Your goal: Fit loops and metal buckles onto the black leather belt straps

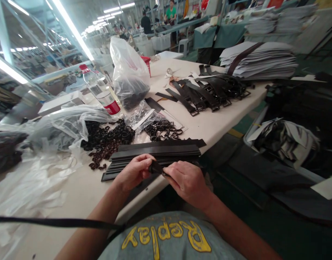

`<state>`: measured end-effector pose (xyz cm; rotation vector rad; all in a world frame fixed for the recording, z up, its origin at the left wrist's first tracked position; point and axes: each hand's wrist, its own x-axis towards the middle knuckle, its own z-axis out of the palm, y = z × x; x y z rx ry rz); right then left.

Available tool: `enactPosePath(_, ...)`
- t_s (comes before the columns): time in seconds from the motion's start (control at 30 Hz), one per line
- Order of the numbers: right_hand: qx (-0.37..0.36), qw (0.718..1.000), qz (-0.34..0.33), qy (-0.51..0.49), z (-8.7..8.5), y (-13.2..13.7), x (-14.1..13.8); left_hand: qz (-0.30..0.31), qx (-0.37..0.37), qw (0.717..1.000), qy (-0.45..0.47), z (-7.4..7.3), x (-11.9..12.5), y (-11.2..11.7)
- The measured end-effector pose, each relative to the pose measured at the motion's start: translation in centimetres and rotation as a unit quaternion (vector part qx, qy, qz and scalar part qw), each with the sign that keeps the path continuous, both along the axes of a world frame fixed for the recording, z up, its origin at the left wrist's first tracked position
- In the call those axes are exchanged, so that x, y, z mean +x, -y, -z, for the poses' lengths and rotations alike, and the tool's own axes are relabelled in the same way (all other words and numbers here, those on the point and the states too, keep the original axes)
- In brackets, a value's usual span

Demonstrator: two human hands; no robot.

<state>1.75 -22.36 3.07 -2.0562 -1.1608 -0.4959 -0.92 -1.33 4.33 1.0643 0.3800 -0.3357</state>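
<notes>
Between my two hands is a short, folded or twisted piece of dark strap (157, 167). My left hand (135, 171) pinches its left end between thumb and fingers. On the other end, my right hand (188, 181) is closed, fingers curled over it; its far tip is hidden in the grip. Just behind my hands lies a stack of long black strips (157, 148). Beyond the stack are a heap of small dark loops (122, 131) and, to the right, a pile of dark metal buckles (162, 129) on clear plastic.
Straps with buckles (201, 92) lie in a row farther back, near bundled white sheets (259, 59). A bottle (102, 92) and a clear plastic bag (129, 72) stand at the back left. Plastic sheeting (65, 124) covers the left. A scrap-filled bin (285, 141) sits right of the table.
</notes>
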Motion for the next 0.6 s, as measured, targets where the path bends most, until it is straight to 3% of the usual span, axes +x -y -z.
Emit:
enactPosePath(0.1, 0.003, 0.999, -0.019, -0.039, 0.4, 0.5, -0.4, 0.034, -0.031, 0.999, -0.003, 0.4, -0.8, 0.3)
enactPosePath(0.27, 0.067, 0.987, -0.071, -0.126, 0.7, 0.9, -0.8, 0.051, -0.055, 0.997, -0.015, 0.6, -1.6, 0.9)
enactPosePath(0.4, 0.063, 0.987, -0.072, -0.129, 0.8, 1.0, -1.1, 0.101, -0.076, 0.991, -0.047, 0.6, -1.6, 1.1)
enactPosePath(0.47, 0.051, 0.991, -0.047, -0.117, 1.0, 1.1, -1.3, 0.072, -0.068, 0.994, -0.051, 0.5, -1.6, 1.5)
enactPosePath(0.6, 0.019, 0.996, 0.032, -0.082, 1.3, 0.9, -1.4, -0.083, -0.009, 0.996, 0.005, 0.7, -1.8, 3.0)
